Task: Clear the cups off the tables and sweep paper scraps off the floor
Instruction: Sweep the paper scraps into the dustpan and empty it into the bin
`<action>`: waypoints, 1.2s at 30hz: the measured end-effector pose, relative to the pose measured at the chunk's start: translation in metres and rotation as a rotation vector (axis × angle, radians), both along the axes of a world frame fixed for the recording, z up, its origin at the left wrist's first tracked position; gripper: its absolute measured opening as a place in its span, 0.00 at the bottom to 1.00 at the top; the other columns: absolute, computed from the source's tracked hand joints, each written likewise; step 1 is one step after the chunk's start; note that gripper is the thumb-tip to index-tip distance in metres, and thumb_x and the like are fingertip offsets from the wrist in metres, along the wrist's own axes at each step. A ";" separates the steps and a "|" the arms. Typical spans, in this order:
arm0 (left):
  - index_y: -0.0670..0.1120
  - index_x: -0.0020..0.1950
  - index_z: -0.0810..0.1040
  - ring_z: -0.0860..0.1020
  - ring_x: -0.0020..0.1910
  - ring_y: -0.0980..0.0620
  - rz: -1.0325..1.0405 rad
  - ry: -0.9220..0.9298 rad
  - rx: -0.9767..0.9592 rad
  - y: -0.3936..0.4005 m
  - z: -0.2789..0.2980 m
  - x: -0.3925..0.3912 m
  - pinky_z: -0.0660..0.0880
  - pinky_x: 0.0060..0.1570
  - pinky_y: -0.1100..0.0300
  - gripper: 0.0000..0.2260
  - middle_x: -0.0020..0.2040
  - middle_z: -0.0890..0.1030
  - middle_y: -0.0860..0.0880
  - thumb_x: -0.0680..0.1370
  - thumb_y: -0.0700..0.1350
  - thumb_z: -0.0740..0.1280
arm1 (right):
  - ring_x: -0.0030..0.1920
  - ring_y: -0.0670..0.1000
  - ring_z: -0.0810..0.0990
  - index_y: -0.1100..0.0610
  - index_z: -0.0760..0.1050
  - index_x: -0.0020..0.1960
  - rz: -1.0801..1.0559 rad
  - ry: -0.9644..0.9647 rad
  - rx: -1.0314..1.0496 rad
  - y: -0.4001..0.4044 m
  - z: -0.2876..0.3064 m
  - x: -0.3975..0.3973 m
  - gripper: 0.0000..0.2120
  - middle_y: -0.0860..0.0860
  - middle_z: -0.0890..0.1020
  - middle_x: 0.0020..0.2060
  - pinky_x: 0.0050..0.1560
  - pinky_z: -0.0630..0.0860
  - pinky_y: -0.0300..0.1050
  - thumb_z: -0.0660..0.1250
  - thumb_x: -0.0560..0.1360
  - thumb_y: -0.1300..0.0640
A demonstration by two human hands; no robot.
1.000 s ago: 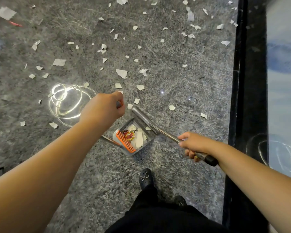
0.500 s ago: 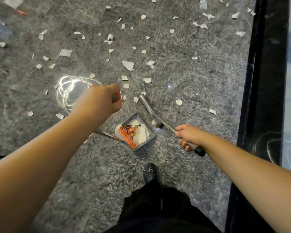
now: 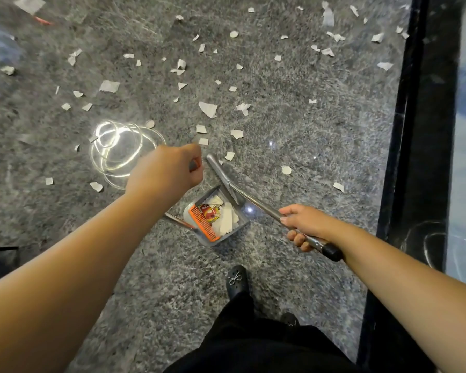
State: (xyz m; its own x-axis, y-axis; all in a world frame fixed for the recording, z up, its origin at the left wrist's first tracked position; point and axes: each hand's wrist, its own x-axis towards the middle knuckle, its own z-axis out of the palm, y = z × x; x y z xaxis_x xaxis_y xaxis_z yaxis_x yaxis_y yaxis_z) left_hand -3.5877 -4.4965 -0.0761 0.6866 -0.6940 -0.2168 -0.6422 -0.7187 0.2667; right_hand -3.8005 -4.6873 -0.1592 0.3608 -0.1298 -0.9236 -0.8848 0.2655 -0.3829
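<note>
We are mid-sweep: our left hand (image 3: 167,170) grips the dustpan handle (image 3: 179,221), our right hand (image 3: 303,224) grips the broom pole (image 3: 256,201), and next we judge the paper scraps (image 3: 207,109) beyond the dustpan (image 3: 221,220) need drawing in.

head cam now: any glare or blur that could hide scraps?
Head view: ring-shaped light glare on the glossy floor beside the left hand washes out nearby paper scraps; far top edge smeared; left forearm soft; dustpan and right hand fairly sharp.

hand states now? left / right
Left hand: fist closed around the grey dustpan's metal handle.
Right hand: gripping the silver metal broom pole.
</note>
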 end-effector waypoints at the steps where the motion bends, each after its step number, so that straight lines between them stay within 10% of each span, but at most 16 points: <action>1: 0.55 0.42 0.71 0.78 0.33 0.44 0.003 0.000 -0.002 0.000 0.000 0.000 0.80 0.33 0.49 0.06 0.33 0.78 0.50 0.77 0.51 0.67 | 0.19 0.44 0.64 0.52 0.64 0.70 -0.016 0.001 -0.001 0.000 0.000 0.000 0.16 0.54 0.69 0.31 0.20 0.64 0.34 0.56 0.83 0.59; 12: 0.56 0.41 0.71 0.77 0.31 0.47 0.007 -0.023 -0.019 -0.001 -0.005 0.002 0.77 0.28 0.54 0.07 0.31 0.76 0.53 0.77 0.51 0.66 | 0.18 0.44 0.64 0.51 0.59 0.75 -0.217 0.042 0.070 0.000 -0.035 0.031 0.21 0.53 0.68 0.30 0.19 0.62 0.33 0.53 0.83 0.60; 36: 0.50 0.42 0.76 0.76 0.31 0.44 0.292 0.018 -0.107 0.018 0.008 0.033 0.78 0.34 0.52 0.04 0.32 0.77 0.47 0.75 0.47 0.70 | 0.17 0.45 0.65 0.51 0.59 0.74 0.059 -0.008 -0.108 -0.049 -0.018 0.060 0.20 0.55 0.69 0.31 0.20 0.65 0.34 0.56 0.82 0.58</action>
State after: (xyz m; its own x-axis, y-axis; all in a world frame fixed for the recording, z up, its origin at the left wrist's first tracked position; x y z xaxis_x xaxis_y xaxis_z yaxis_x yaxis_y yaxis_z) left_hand -3.5546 -4.4783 -0.0682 0.8571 -0.4874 -0.1671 -0.4070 -0.8393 0.3604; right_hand -3.7408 -4.7363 -0.1771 0.3782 -0.2071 -0.9023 -0.8944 0.1697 -0.4138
